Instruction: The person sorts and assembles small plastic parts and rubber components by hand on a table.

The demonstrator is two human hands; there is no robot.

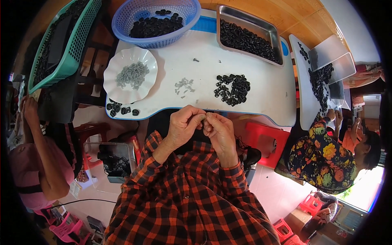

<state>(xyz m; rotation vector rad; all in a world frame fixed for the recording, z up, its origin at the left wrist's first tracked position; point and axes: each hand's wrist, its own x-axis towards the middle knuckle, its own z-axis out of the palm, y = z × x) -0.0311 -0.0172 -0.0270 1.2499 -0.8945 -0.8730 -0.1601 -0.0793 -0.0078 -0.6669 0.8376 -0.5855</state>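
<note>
In front of the table's near edge, my left hand (183,125) and my right hand (221,132) meet fingertip to fingertip. Both are closed in a pinch, and whatever lies between the fingers is too small and hidden to name. On the white table (175,61) just beyond them lie a loose heap of small black plastic parts (232,89) and a scatter of small grey translucent pieces (184,85). A white scalloped plate (112,83) at the left bears a pile of similar grey pieces (133,75). Several black parts (118,108) lie beside that plate at the table's edge.
At the back stand a blue plastic basket (122,34) and a metal tray (249,20), both with black parts. A green basket (75,49) is at the far left. People sit at either side; a red stool (267,143) stands right of my lap.
</note>
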